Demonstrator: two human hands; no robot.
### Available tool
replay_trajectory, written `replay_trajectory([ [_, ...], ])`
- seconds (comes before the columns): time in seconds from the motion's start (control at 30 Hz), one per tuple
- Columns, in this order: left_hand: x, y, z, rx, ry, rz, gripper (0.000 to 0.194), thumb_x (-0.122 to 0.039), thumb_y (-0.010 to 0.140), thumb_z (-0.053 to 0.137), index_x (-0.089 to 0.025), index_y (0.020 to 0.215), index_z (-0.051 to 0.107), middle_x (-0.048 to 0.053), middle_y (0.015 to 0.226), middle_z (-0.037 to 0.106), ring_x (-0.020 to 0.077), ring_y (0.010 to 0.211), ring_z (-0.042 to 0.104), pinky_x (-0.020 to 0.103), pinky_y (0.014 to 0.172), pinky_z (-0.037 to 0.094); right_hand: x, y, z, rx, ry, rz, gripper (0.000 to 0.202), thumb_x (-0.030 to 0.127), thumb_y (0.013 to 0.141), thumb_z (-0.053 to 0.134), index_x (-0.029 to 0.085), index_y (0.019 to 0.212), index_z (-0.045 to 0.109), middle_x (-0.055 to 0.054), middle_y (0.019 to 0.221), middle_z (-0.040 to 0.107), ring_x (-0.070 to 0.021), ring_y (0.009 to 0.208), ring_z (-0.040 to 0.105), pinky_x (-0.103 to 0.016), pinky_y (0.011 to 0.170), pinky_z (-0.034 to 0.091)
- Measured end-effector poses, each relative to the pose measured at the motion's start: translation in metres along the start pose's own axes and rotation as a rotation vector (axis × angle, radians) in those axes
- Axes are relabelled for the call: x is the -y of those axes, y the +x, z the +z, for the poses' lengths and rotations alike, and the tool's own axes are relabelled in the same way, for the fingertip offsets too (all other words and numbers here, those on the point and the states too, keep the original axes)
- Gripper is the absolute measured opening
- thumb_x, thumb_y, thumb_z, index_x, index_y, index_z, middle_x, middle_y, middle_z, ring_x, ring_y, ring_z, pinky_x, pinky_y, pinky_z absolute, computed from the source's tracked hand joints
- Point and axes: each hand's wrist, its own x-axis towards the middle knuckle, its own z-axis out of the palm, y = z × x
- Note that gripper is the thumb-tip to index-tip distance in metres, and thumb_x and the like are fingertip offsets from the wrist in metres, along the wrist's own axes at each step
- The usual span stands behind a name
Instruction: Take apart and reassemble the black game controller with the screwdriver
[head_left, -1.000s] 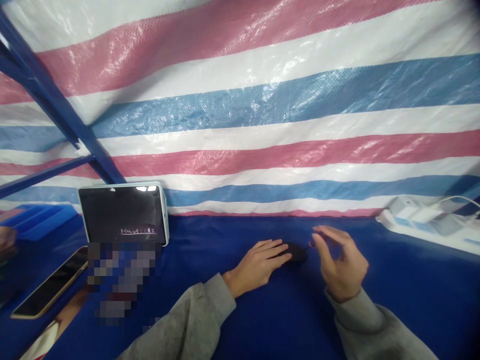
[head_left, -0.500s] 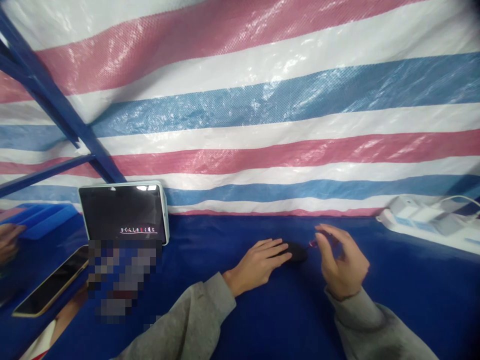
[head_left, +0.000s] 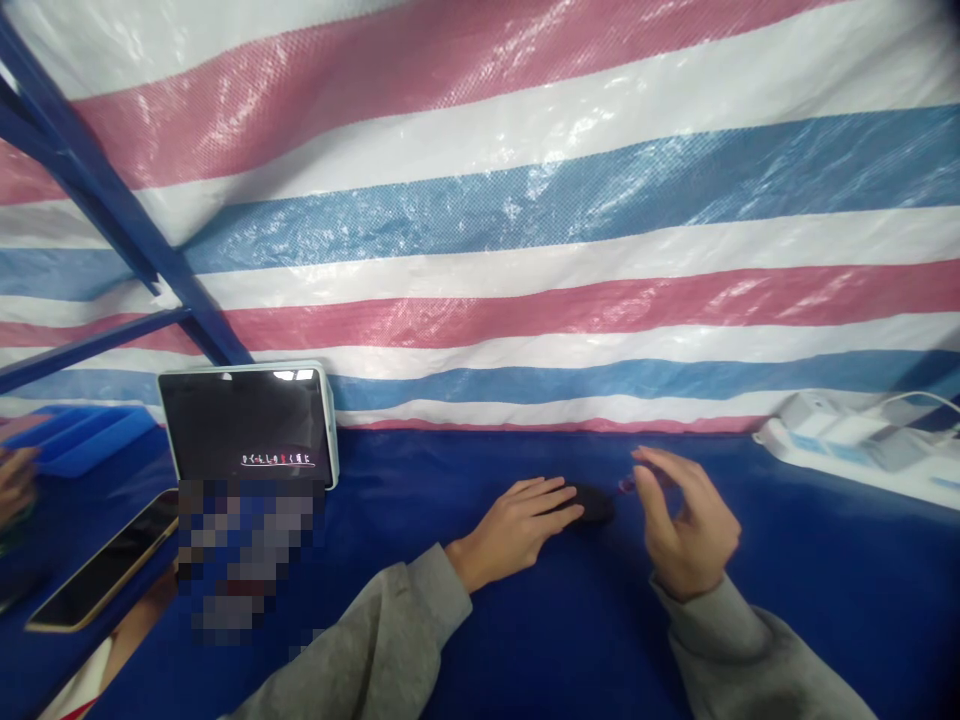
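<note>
A black, rounded object (head_left: 596, 504), shaped like a computer mouse, lies on the blue table. My left hand (head_left: 517, 530) rests on its left end with outstretched fingers, flat and slightly apart. To the right, my right hand (head_left: 686, 525) is raised a little, thumb and forefinger bent towards each other in a pinch. From between those fingertips a small purplish-red handle (head_left: 626, 486) sticks out towards the black object; most of it is hidden by the fingers, and its thin tip is too blurred to make out.
A tablet (head_left: 247, 420) in a pale case stands at the left, with a pixelated patch below it. A phone (head_left: 105, 565), blue tray (head_left: 97, 440) and another person's blurred hand (head_left: 15, 485) lie further left. A white power strip (head_left: 870, 460) with plugs sits at the right.
Almost nothing differs. My right hand has shifted very slightly, while my left hand and the black object stay put. The other person's hand at the far left moved slightly left.
</note>
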Motion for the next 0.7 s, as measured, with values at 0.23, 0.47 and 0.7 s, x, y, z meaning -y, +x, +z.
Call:
replay_trajectory([
  [0.23, -0.0003, 0.0010, -0.0013, -0.025, -0.022, 0.013, 0.035, -0.019, 0.103, 0.043, -0.022, 0.136, 0.056, 0.004, 0.144, 0.056, 0.0173, 0.141, 0.044, 0.036, 0.116, 0.038, 0.0048, -0.0002, 0.0001, 0.064, 0.070, 0.017, 0.032, 0.013, 0.093, 0.051, 0.022, 0.119, 0.066, -0.007, 0.103, 0.073, -0.0200, 0.089, 0.071, -0.036, 0.082, 0.057],
  [0.47, -0.0015, 0.0014, -0.0037, -0.020, -0.018, 0.004, 0.034, -0.020, 0.104, 0.042, -0.021, 0.134, 0.057, 0.005, 0.143, 0.057, 0.0178, 0.140, 0.045, 0.036, 0.115, 0.039, 0.0016, 0.0004, 0.0005, 0.010, -0.040, -0.033, 0.025, 0.016, 0.088, 0.064, 0.022, 0.111, 0.067, -0.007, 0.093, 0.071, -0.0196, 0.082, 0.068, -0.033, 0.072, 0.055],
  [0.7, -0.0003, 0.0005, -0.0008, 0.002, -0.003, -0.004, 0.035, -0.020, 0.103, 0.044, -0.022, 0.137, 0.056, 0.004, 0.143, 0.057, 0.0162, 0.141, 0.043, 0.035, 0.116, 0.038, 0.0016, -0.0018, 0.0004, 0.044, 0.029, -0.016, 0.033, 0.012, 0.092, 0.053, 0.021, 0.123, 0.063, -0.009, 0.101, 0.071, -0.0211, 0.092, 0.068, -0.039, 0.083, 0.055],
])
